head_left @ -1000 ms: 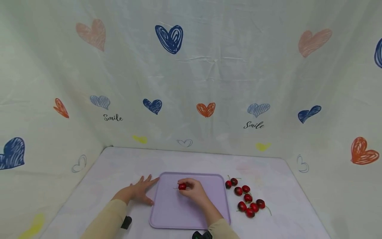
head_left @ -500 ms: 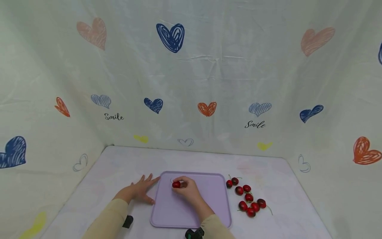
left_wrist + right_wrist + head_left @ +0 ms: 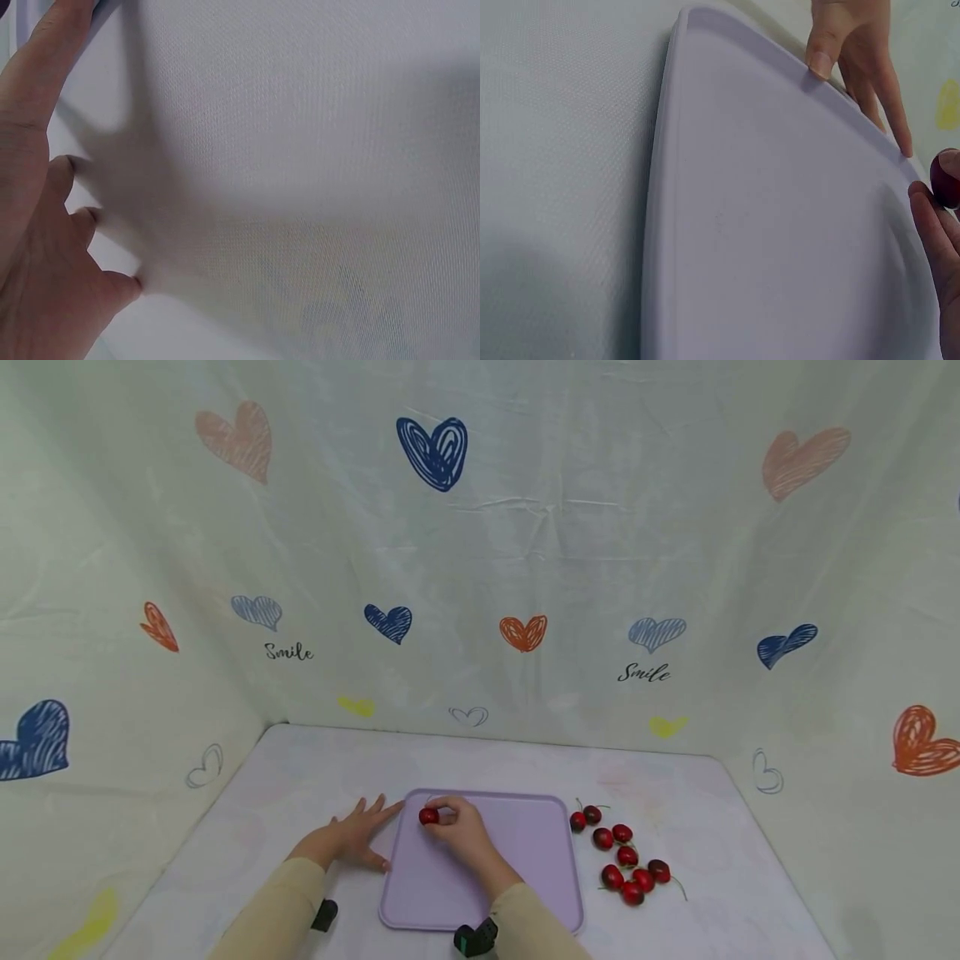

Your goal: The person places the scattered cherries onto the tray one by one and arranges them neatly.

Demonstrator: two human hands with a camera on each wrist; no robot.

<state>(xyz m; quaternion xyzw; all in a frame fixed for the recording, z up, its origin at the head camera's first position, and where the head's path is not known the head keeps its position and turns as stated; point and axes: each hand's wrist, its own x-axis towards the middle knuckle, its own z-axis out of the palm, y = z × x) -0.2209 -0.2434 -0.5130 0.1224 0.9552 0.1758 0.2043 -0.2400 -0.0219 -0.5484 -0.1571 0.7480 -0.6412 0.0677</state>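
Note:
A dark red cherry [image 3: 428,816] is pinched between the thumb and fingers of my right hand [image 3: 462,837]. That hand is over the far left part of a flat lilac tray [image 3: 525,860]. In the right wrist view the cherry [image 3: 943,180] shows at the right edge, partly cut off. My left hand [image 3: 351,842] lies with fingers spread beside the tray. Its thumb and forefinger touch the tray's left rim, as the right wrist view shows. Only part of the left hand [image 3: 45,225] appears in the left wrist view, above the white table surface.
Several loose cherries [image 3: 627,857], some with stems, lie on the white table [image 3: 697,810] right of the tray. A curtain [image 3: 570,552] with printed hearts hangs behind and at both sides. Black devices [image 3: 475,938] sit by each wrist.
My right hand has carried the cherry leftward and slightly farther away, toward the tray's far left corner. The left hand has stayed at the tray's left rim.

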